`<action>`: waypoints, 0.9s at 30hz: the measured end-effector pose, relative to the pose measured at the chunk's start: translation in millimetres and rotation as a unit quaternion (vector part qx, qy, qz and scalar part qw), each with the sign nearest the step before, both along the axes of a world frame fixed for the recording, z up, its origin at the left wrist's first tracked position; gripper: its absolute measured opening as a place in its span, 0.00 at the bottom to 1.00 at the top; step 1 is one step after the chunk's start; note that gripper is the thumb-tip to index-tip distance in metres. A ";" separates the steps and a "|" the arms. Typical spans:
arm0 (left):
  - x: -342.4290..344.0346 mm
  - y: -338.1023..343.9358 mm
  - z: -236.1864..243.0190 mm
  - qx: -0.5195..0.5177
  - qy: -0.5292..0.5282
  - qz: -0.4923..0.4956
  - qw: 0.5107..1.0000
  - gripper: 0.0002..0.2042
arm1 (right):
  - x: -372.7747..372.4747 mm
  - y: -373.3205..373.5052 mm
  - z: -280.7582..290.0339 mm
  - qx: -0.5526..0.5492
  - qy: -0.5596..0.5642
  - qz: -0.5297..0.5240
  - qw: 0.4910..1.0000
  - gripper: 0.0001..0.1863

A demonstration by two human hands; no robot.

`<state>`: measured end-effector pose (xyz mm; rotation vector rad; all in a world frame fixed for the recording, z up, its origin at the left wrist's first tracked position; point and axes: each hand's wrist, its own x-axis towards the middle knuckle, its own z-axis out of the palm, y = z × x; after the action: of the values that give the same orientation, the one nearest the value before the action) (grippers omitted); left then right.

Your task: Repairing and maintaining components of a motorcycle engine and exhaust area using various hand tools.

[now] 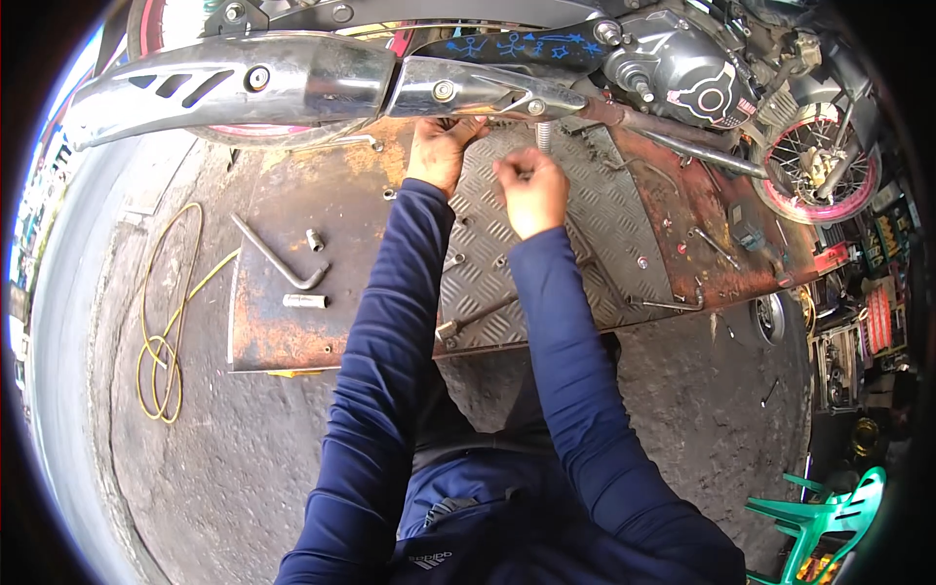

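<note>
From the head view, looked down on a rust-worn metal platform (331, 200) with a treadplate panel (600, 190) lying on its middle, strewn with hand tools (717, 246) at right, a bent bar (265, 253) and a silver socket (305, 301) at left. Saw rough, stained floor (253, 439) around it, a yellow hose (213, 276) looped at left, a green plastic chair (817, 515) at near right, crowded racks (877, 317) beyond. Found the motorcycle exhaust (322, 83) stretched across the far side. Held the left hand (439, 154) at its near edge, fingertips bunched together, grip partly hidden; had the right hand (533, 190) just beside, blurred, fingers curled; could not tell whether clamped on anything. Noticed blue doodles (473, 47) of figures and stars on a black panel (487, 66), a small red label (746, 107) on the engine cover (692, 73), and white lettering (432, 559) on dark blue clothing (468, 497).
</note>
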<state>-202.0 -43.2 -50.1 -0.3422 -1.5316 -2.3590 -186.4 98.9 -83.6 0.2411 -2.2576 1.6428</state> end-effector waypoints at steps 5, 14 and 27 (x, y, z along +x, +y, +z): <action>7.5 5.9 9.6 0.116 -0.034 -0.086 0.989 0.07 | 51.9 23.4 -46.6 0.391 -0.015 0.057 0.919 0.16; 0.1 2.8 5.7 0.263 -0.046 -0.174 0.948 0.08 | 51.1 18.5 -28.8 0.232 -0.019 0.095 0.968 0.05; -10.4 -2.7 -12.3 0.277 -0.063 -0.148 0.947 0.09 | 9.6 -57.1 45.1 -0.522 0.075 0.063 0.847 0.04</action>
<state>-212.4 -45.9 -62.4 -0.3011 -0.8358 -2.9653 -176.8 41.8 -38.5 0.2150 -0.9819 2.5250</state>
